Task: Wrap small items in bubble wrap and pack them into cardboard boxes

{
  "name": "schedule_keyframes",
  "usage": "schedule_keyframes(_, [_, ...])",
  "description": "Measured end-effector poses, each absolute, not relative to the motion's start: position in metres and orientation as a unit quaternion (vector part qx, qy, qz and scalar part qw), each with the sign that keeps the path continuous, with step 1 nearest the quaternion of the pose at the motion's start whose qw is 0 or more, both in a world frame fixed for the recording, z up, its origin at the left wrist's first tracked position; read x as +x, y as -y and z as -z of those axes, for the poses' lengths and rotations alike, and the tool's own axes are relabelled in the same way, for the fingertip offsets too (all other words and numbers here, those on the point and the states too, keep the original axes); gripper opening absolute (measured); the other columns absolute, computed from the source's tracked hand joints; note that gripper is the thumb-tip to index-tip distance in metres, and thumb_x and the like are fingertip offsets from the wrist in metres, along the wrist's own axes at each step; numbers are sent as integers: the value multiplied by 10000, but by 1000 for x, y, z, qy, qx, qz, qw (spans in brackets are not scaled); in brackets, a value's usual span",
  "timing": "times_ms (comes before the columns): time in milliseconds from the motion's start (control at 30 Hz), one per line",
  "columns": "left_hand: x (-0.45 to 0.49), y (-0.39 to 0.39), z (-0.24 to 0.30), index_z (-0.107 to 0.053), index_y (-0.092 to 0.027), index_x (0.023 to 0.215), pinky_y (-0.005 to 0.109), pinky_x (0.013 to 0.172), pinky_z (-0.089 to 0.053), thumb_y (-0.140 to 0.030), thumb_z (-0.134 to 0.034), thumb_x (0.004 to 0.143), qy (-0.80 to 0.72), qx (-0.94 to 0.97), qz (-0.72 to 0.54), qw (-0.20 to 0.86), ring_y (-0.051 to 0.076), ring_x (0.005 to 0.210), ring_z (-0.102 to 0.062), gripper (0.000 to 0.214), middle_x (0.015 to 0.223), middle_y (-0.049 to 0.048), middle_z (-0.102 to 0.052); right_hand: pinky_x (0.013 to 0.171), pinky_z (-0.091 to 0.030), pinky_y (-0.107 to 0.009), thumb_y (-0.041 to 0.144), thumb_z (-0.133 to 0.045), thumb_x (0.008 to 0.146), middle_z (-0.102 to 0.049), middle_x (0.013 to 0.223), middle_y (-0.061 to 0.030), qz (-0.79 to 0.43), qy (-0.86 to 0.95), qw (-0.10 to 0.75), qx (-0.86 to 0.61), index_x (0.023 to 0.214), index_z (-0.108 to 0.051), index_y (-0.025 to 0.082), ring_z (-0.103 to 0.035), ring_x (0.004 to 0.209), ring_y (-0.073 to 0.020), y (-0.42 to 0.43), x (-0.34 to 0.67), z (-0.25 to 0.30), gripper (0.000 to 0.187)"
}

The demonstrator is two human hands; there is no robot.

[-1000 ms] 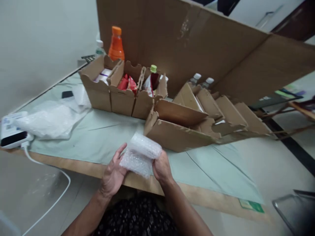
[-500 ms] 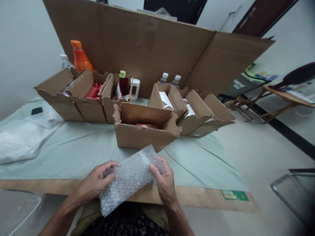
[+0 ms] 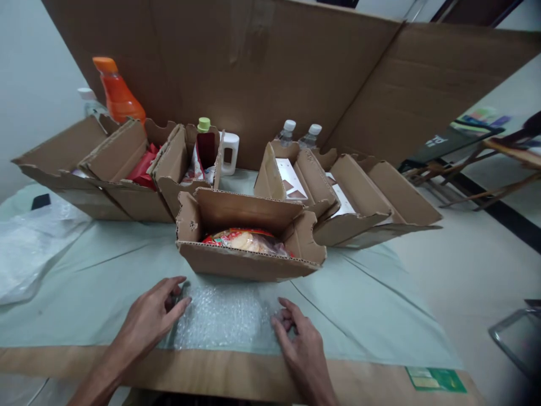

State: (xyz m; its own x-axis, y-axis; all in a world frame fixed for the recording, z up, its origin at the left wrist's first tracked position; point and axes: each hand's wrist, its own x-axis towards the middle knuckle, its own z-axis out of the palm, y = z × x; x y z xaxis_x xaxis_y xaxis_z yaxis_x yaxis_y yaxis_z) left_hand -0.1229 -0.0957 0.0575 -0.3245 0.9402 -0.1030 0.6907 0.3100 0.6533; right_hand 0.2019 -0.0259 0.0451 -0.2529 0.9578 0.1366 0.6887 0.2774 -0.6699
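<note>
A sheet of clear bubble wrap (image 3: 224,317) lies flat on the pale green cloth, close to the table's front edge. At its left end is my left hand (image 3: 154,310), thumb and fingers apart, with the thumb tip by the sheet's edge. My right hand (image 3: 299,338) is at the other end, fingers bent and loosely apart; whether they touch the wrap I cannot tell. Just beyond the sheet stands an open cardboard box (image 3: 249,264) holding a red and clear plastic food packet (image 3: 249,241).
Several open cardboard bins (image 3: 131,197) stand behind on both sides. An orange bottle (image 3: 120,96), a white jug (image 3: 230,152) and clear bottles (image 3: 310,135) stand before a tall cardboard panel (image 3: 270,73). Crumpled clear plastic (image 3: 38,242) lies left; a green packet (image 3: 435,379) sits front right.
The bubble wrap went from being held tilted in both hands to lying flat on the cloth. My hands have loosened and moved apart. The view has shifted nearer the box, revealing more of its packet.
</note>
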Motion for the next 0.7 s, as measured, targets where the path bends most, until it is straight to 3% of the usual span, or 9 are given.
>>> schedule_keyframes(233, [-125,78,-70,-635,-229,1189,365,773,-600,-512,-653,843,-741,531,-381,157,235,870,-720,447,1088,79,-733,710,-611,-350,447,-624,916,-780,935,-73,-210,724,327,-570,1126,-695,211,-737,776,-229,-3,219,-61,323])
schedule_keyframes(433, [-100,61,-59,-649,-223,1114,409,799,-617,-543,-655,830,-754,493,-384,204,304,997,-726,429,1058,99,-752,868,-613,-435,468,-636,892,-759,1167,-113,-204,757,324,-530,1277,-634,229,-735,1037,-309,-34,206,-74,454])
schedule_keyframes(567, [-89,62,-48,-631,-206,1180,466,913,-590,-554,-661,828,-761,472,-388,219,332,1075,-713,495,1092,124,-744,913,-596,-460,486,-587,923,-752,1177,-121,-215,771,309,-514,1250,-661,231,-709,1117,-333,-45,194,-74,421])
schedule_keyframes(700, [-90,62,-50,-606,-193,1200,468,933,-573,-541,-641,844,-762,467,-386,230,327,1101,-702,498,1181,147,-715,891,-598,-434,477,-578,933,-760,1126,-124,-225,762,311,-521,1243,-660,208,-720,1072,-311,-49,199,-69,418])
